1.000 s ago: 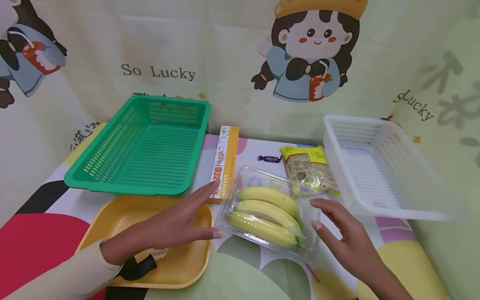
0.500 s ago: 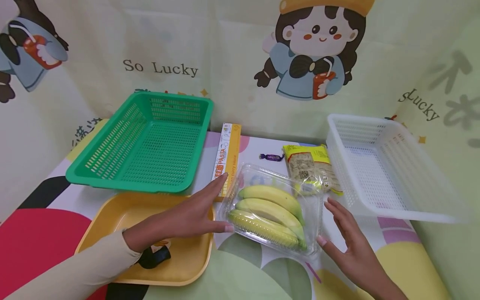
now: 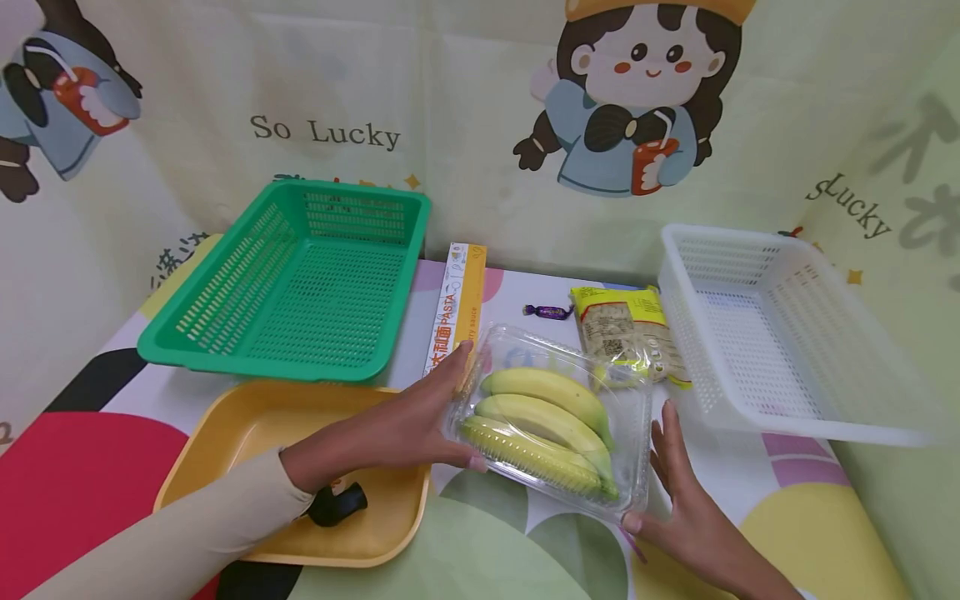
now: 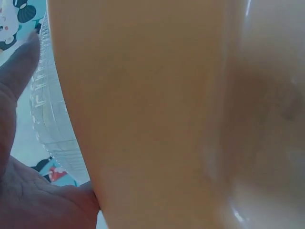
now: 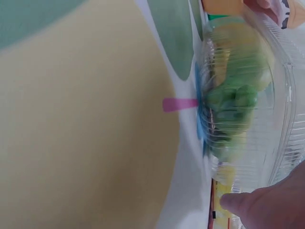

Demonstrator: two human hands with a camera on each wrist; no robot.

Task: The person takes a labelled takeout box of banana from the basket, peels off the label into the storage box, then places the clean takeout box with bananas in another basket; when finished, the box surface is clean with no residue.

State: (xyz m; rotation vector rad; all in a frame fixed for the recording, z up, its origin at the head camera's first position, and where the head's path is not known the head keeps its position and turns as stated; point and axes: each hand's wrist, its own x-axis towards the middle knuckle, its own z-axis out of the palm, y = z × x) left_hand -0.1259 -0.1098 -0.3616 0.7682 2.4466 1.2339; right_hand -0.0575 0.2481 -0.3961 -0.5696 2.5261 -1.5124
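Note:
A clear plastic clamshell box holding several bananas stands between my hands on the table. My left hand is at its left side, fingers stretched along the edge and thumb at the front left corner. On the right, my right hand has its thumb touching the front right corner, with straight fingers raised beside the side wall. In the left wrist view the ribbed wall of the box shows past the hand. The right wrist view shows the banana stems through the plastic.
At the left are a green basket and, in front of it, a yellow tray. A pasta box, a purple wrapped candy and a yellow-topped packet lie behind the clamshell. A white basket stands right.
My left hand has moved right, onto the left side of the clamshell box. The right hand has come to its front right corner, its thumb now touching. The view has shifted slightly.

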